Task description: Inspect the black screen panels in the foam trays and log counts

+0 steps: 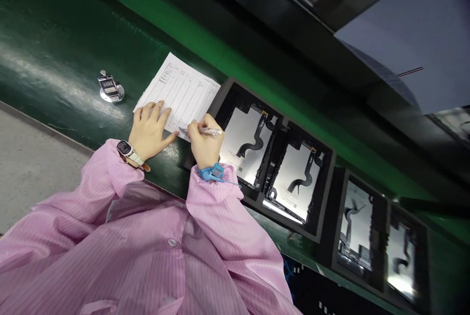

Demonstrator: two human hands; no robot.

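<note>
A printed form with a ruled table [183,90] lies tilted on the green bench. Fingers spread, my left hand [150,129] rests on its lower left part and holds nothing. My right hand [205,143] is closed around a pen [210,132], whose tip end points at the form's lower edge. A blue wrist strap [213,172] circles the right wrist, and a watch [125,148] is on the left one. Just right of the right hand sits a black tray [326,192] with two display panels, each with a dark ribbon cable.
A metal tally counter [110,87] stands on the green bench [47,60] to the left. Farther right, a second black tray [340,192] holds two more panels. A white sheet [411,36] hangs at the upper right. The bench's front edge runs close to my body.
</note>
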